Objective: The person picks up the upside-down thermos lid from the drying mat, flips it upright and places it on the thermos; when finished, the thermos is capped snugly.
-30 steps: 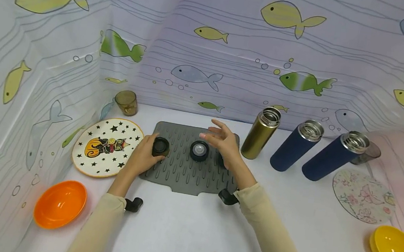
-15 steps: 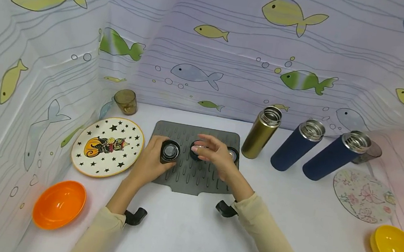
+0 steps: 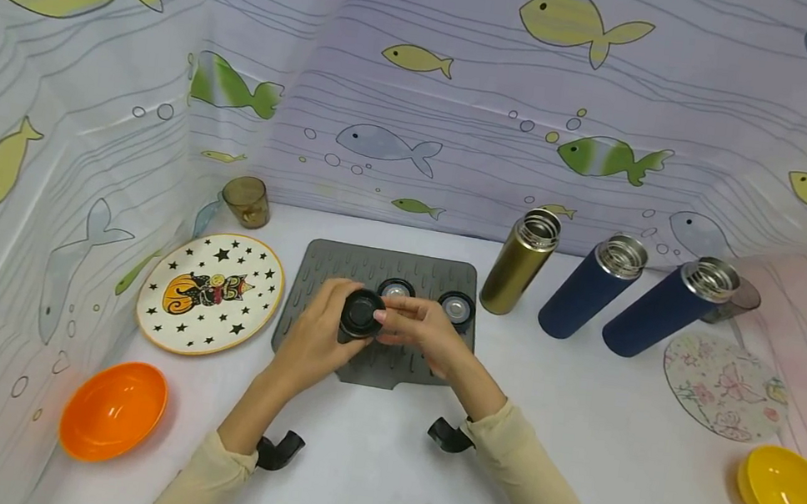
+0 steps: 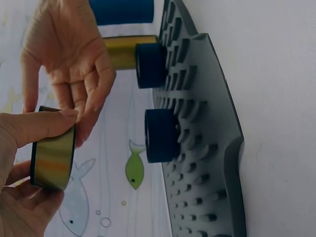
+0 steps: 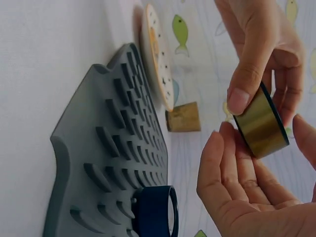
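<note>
My left hand grips a gold-sided bottle lid between thumb and fingers, raised above the grey ridged mat. In the head view, the lid's black hollow face points up toward the camera. Beside it is my right hand, palm turned toward the lid; in the right wrist view its straight fingers reach the lid's lower edge while the thumb stands apart. Two dark blue lids stand on the mat, one right of my right hand and one partly hidden behind the hands.
Lidless gold and navy bottles stand at right, with another navy bottle beyond. A star-patterned plate, an orange bowl and a brown cup lie left. A floral plate and yellow bowl are far right.
My left hand has lifted the gold-sided lid from the mat's left part and carried it right, turning it over. My right hand has come down and left to the lid, uncovering the right blue lid.
</note>
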`<state>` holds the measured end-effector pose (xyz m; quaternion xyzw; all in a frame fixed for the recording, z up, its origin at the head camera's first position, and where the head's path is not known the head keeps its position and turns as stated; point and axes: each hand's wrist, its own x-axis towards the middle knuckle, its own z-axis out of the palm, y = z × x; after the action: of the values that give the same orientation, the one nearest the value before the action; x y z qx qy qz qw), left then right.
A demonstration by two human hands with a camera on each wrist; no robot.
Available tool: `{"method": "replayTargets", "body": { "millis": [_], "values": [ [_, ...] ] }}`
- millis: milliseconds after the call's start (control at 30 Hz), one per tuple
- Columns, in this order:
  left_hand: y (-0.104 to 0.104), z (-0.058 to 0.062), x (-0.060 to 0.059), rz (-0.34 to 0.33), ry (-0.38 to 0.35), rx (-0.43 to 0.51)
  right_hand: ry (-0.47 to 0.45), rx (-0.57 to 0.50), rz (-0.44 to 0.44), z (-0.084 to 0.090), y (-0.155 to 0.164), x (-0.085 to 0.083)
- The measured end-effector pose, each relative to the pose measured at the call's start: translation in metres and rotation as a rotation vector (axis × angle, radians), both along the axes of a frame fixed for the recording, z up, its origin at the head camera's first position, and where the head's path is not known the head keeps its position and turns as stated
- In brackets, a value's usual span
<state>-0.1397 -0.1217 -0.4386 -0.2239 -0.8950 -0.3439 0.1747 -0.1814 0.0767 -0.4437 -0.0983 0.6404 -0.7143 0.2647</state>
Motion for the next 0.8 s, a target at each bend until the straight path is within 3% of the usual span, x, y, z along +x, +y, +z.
{"method": "replayTargets", "body": {
  "millis": [200, 367, 500, 633, 800],
  "values": [
    [0.004, 0.000, 0.004, -0.031, 0.054, 0.000, -0.013, -0.070, 0.030, -0.003, 0.004, 0.004],
    [0.007, -0.002, 0.006, -0.062, 0.089, 0.004, -0.014, -0.106, -0.019, -0.006, 0.007, 0.011],
    [0.007, -0.004, 0.006, -0.098, 0.015, 0.034, 0.068, -0.037, -0.119, -0.005, 0.008, 0.020],
    [0.005, -0.003, 0.006, -0.133, -0.170, 0.129, 0.286, 0.096, -0.222, -0.004, 0.011, 0.026],
    [0.002, 0.001, 0.005, -0.136, -0.342, 0.254, 0.706, 0.261, -0.325, -0.009, 0.016, 0.026]
  ]
}}
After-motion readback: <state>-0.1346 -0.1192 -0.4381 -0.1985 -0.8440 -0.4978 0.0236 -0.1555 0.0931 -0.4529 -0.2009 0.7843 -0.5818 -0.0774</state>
